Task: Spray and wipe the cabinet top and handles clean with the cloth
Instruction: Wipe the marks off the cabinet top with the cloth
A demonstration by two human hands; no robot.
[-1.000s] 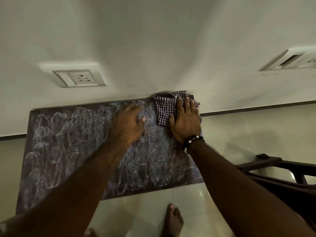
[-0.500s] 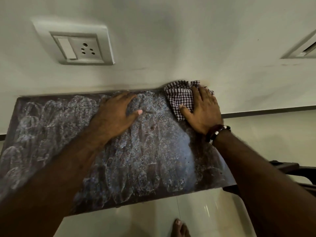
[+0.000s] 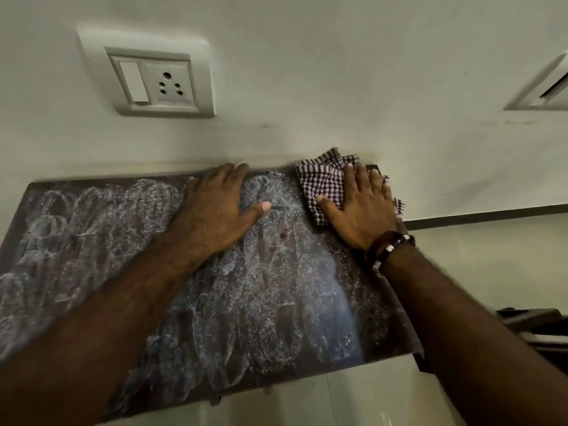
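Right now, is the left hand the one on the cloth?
No, the checked cloth lies under the right hand at the far right corner, while the left hand rests flat on the bare cabinet top.

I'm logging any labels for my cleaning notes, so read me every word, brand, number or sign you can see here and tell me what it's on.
None: no readable text anywhere in view.
Wall socket: switch and pin holes only, no marking visible.
Checked cloth: pattern only.
Cabinet top: only wipe streaks.
Bracelet: no lettering legible.

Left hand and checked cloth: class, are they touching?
Apart. The head view shows a strip of streaked cabinet top between the left hand and the checked cloth.
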